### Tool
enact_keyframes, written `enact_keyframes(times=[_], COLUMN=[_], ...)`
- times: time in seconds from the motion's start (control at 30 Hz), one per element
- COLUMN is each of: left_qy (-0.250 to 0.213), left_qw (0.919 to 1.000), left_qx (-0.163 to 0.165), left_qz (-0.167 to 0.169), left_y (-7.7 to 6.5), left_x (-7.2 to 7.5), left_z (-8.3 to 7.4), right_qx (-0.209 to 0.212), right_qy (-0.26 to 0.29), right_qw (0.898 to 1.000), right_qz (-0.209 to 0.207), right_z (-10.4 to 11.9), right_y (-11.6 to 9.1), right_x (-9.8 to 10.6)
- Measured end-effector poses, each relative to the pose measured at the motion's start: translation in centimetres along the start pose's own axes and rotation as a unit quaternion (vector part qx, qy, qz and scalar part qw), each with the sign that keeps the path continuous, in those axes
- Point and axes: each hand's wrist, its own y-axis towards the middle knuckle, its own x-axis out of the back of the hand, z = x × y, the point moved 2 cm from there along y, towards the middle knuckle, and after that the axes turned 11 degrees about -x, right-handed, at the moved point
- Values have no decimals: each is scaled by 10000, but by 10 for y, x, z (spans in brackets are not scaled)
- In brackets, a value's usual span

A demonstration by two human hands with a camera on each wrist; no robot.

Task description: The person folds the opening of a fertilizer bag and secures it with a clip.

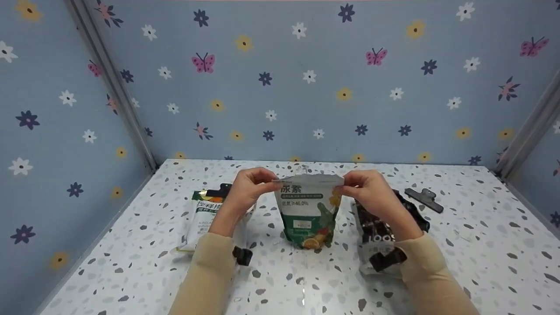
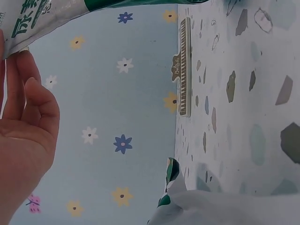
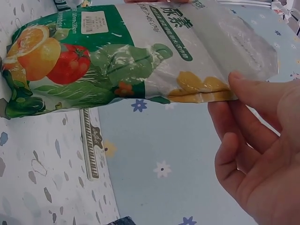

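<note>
A green-and-white fertilizer bag (image 1: 302,210) with fruit and vegetable pictures is upright in the middle, its bottom close to the tabletop. My left hand (image 1: 251,190) pinches its upper left corner between thumb and fingers. At the upper right edge, my right hand (image 1: 367,190) pinches the bag the same way, and the top is stretched between both hands. In the right wrist view, my right thumb and fingers (image 3: 262,126) grip the edge just below the pale top strip. The left wrist view shows only part of the bag (image 2: 51,16) above my left hand.
Left of the bag lies a white-and-green bag (image 1: 205,223) with a black clip (image 1: 221,191) at its top. A dark brown bag (image 1: 376,232) lies under my right forearm. Beyond it rests another black clip (image 1: 424,200). Patterned panels (image 1: 306,87) enclose the speckled table (image 1: 284,284).
</note>
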Motion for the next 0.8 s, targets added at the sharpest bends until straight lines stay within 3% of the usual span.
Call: enact_keyframes(times=[0.17, 0.43, 0.8], left_qy=[102, -381, -445], left_qw=[9991, 9929, 9945], left_qx=[118, -18, 34], left_qz=[386, 1129, 943], left_y=[0, -3, -2], left_x=[0, 1, -2], left_z=[2, 3, -2], right_qx=[-118, -170, -114], right_qy=[-17, 30, -167], right_qw=[9996, 9993, 9993], right_qz=[253, 331, 302], right_z=[-1, 0, 1], right_y=[0, -1, 0], right_x=[1, 3, -5])
